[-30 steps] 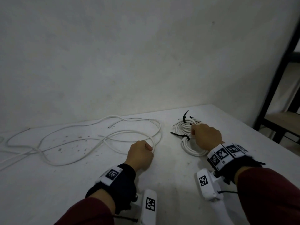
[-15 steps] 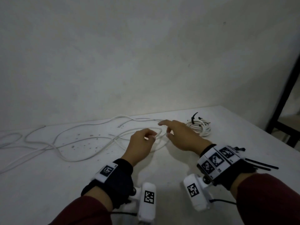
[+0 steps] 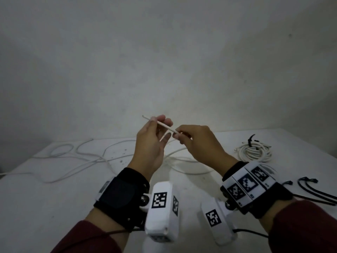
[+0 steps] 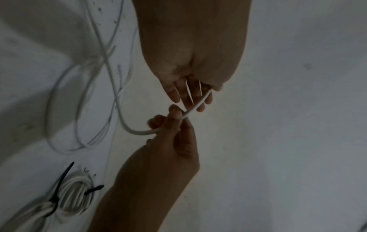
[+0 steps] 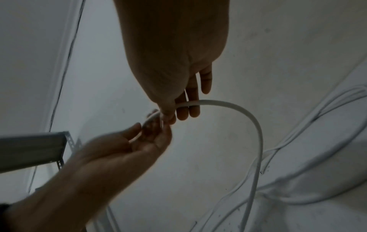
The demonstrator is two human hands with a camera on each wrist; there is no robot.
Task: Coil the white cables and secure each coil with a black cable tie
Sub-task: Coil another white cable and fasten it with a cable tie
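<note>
Both hands are raised above the table (image 3: 54, 207). The right hand (image 3: 198, 143) pinches the loose white cable (image 3: 165, 127) between thumb and curled fingers, just short of its free end. The left hand (image 3: 149, 143) has straight, slightly spread fingers with the cable end lying across them; the thumb is hidden behind the hand in the head view, and the left wrist view is too dark to tell if it presses the cable. The cable tip pokes out past the left fingertips (image 3: 161, 118), away from the right hand. Behind the right fingers the cable arcs down to the table and runs off in loose loops beyond the left hand — the far end is cut off at the frame edge.

A finished coil (image 3: 255, 152) with black cable ties (image 3: 250, 140) cinched on it lies flat beyond the right hand, well apart from the fingers. Spare cable ties (image 3: 317, 191) lie by the right wrist, partly cut off at the frame edge. No containers here. A table edge runs near the coil, past the right hand. Bare tabletop lies under and in front of both hands; a plain wall (image 3: 164, 52) stands beyond the fingertips. The right wrist view shows a grey metal bracket (image 5: 39, 150) past the left hand — blurred.
</note>
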